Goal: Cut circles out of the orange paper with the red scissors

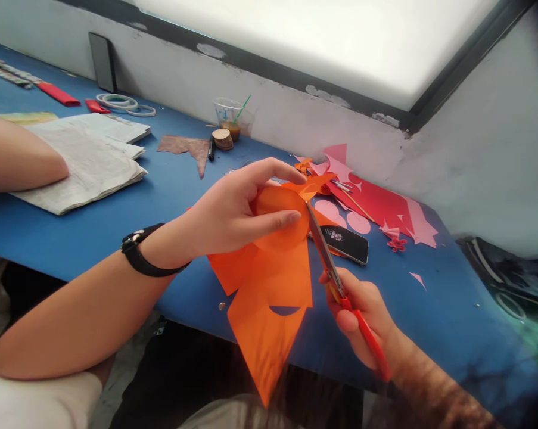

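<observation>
Blue desk [170, 193], bright window [340, 47] behind — above its near side, the left hand [239, 208] pinches a round orange paper piece [277, 239]. Scissors [326, 255] slant up and leftward from the right hand [369, 301], closed round their handles — blades at the piece's right edge.

The blue counter [161, 205] bears a stack of papers [90, 170] at the left, with tape rolls [121, 102] behind. Mid-counter, a black marker [211, 149] lies beside a wood slice [223, 139], near a cup [226, 113] and brown scrap [183, 145]. Rightward lie red paper [380, 205], pink circles [358, 222] and a phone [349, 243].
</observation>
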The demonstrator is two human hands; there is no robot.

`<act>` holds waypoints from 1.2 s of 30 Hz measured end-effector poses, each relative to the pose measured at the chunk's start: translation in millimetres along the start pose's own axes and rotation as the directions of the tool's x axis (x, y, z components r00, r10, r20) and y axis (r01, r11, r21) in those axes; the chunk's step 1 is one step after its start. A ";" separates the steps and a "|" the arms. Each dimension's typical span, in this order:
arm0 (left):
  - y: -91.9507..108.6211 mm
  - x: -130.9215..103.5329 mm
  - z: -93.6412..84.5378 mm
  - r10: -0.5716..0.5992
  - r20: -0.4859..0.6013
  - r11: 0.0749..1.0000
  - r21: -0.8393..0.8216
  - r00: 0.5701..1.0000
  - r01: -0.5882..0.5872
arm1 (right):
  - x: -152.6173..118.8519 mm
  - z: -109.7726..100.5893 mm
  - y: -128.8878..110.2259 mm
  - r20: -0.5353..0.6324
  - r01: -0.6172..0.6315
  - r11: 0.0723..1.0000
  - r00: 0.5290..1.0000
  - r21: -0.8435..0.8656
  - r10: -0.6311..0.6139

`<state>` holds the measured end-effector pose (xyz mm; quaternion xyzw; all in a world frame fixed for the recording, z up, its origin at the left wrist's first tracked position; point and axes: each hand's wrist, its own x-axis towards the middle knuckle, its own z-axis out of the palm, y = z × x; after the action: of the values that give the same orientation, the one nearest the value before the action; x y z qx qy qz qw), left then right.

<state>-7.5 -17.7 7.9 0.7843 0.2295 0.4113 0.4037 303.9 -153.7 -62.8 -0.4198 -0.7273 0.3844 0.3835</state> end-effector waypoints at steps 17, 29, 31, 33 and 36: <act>-7.6 1.7 -1.9 0.014 -0.084 0.992 0.130 0.996 -0.003 | -3.5 0.6 14.5 -0.003 -0.013 0.998 1.000 -0.061 0.012; -7.4 2.9 0.2 0.022 -0.026 0.998 0.052 0.999 -0.020 | -0.1 2.4 10.9 0.012 0.026 1.000 1.000 -0.009 -0.026; -6.7 3.3 -0.3 0.002 -0.011 1.000 0.017 1.000 -0.001 | 0.3 3.3 5.4 0.018 -0.013 1.000 1.000 0.003 0.013; -7.1 3.1 -1.3 -0.024 0.017 1.000 -0.019 1.000 0.024 | 1.0 3.8 -0.1 0.020 -0.065 0.998 0.998 0.016 0.065; -9.5 2.1 -2.8 -0.028 0.021 0.999 -0.017 0.999 0.028 | 2.1 4.1 -2.4 0.036 -0.064 0.997 0.997 0.040 0.063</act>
<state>-8.9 -9.6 2.0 0.7816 0.2327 0.3995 0.4186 298.8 -153.6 -61.8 -0.4280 -0.7121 0.4185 0.3669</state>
